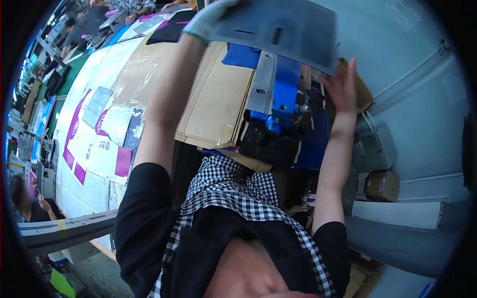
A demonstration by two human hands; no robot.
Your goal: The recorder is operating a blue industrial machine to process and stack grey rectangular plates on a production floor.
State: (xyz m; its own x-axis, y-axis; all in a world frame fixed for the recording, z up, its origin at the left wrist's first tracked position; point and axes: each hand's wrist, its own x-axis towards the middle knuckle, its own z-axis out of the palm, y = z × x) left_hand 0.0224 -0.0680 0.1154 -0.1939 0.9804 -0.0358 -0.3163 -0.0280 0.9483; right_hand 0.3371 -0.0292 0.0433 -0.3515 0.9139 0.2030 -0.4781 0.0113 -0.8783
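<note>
My left hand [207,21], in a pale glove, is at the upper left edge of a flat, greyish, see-through sheet [303,35] with slots cut in it. It appears to grip that edge, though the fingertips run out of sight. The sheet is slightly blurred and tilted above a blue machine [286,87] with a metal strip along its left side. My right hand [342,88] is bare, its fingers stretched up and apart by the sheet's lower right corner. Dark blue cloth [240,55] lies under the sheet's left part.
Flattened cardboard [213,99] lies left of the machine. Beyond it a long worktable [74,144] carries a grey template [97,107] and magenta-and-white pieces. Other people work at the far end, and one person [37,201] is at the left. A wall and a cardboard box [381,186] are at the right.
</note>
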